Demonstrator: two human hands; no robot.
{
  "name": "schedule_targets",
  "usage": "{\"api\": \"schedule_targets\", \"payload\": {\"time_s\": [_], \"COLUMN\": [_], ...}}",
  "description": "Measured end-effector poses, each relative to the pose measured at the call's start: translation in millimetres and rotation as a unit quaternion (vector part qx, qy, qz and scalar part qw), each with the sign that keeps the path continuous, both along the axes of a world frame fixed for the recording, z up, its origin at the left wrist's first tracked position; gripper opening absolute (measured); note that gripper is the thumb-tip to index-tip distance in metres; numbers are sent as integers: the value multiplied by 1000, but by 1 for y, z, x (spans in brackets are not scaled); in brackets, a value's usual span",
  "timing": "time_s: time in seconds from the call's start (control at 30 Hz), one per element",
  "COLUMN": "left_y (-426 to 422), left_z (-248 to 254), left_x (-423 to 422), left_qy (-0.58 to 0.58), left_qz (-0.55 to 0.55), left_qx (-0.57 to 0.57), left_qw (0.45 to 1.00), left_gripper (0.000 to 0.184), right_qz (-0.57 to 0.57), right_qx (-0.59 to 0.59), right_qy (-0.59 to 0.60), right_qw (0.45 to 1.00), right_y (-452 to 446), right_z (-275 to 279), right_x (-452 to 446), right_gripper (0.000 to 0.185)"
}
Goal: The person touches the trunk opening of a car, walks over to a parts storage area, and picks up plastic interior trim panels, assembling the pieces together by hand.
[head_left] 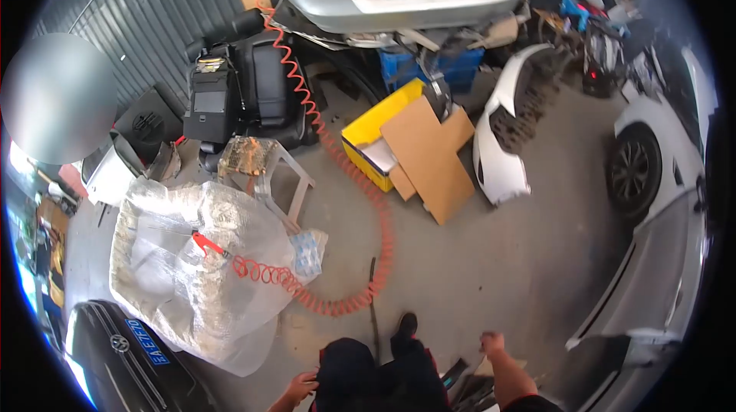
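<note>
Low in the picture, my left hand [303,386] hangs beside my dark trousers with its fingers curled; whatever it may hold is too small to make out. On the other side, my right hand [492,342] is held out over the grey floor, its fingers folded in and nothing visible in them. Between the hands, one dark shoe [406,325] shows at the end of my leg. A thin dark strip [373,297] lies on the floor ahead of my legs.
Clear wrapping [253,289] covers a bulky item at left, with a red air gun [205,242] and coiled hose [386,236] on it. A stool [287,182], yellow box [368,124], cardboard [429,155], and white bumper [498,170] stand ahead. Cars flank both sides.
</note>
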State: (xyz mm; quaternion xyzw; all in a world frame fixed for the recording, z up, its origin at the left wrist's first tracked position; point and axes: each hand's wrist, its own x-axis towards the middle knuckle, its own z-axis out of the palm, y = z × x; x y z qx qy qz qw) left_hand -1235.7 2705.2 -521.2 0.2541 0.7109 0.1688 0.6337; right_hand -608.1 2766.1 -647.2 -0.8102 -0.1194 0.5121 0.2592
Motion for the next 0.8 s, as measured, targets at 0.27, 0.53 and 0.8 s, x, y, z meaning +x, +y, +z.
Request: {"api": "schedule_targets", "payload": {"time_s": [0.27, 0.53, 0.8], "left_y": [121, 416, 782], "left_z": [-21, -123, -77], "left_x": [-30, -119, -167], "left_qy": [30, 23, -5], "left_qz": [335, 341, 267], "left_qx": [-58, 12, 180], "left_qw": [940, 940, 947], "left_gripper": [36, 26, 23], "right_qz": [84, 369, 401], "right_qx": [168, 96, -63], "right_qy": [-10, -44, -68], "right_qw": [982, 924, 911], "right_y": [437, 634, 791], "right_z": [71, -6, -12], "right_x": [-106, -301, -332], "right_gripper": [35, 40, 40]}}
